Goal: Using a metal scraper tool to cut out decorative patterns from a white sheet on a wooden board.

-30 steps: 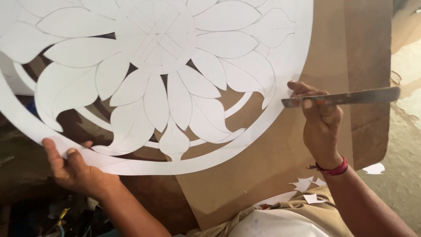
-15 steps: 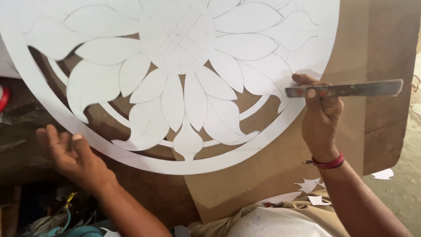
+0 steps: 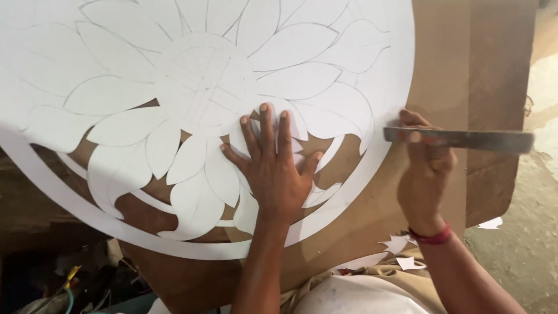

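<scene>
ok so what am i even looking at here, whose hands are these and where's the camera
The camera is worn on a person's head and looks down at their own two bare hands, so you see the work as they see it. There is no machine.

In front of them lies a large round white paper cutout of a flower, with pencil lines on the petals and gaps already cut away. It rests on a brown cardboard sheet.

The left hand is pressed flat, fingers spread, on the lower petals. The right hand, with a red band at the wrist, grips a long flat metal blade at the right rim of the cutout.

Small white paper scraps lie near the person's lap.
</scene>
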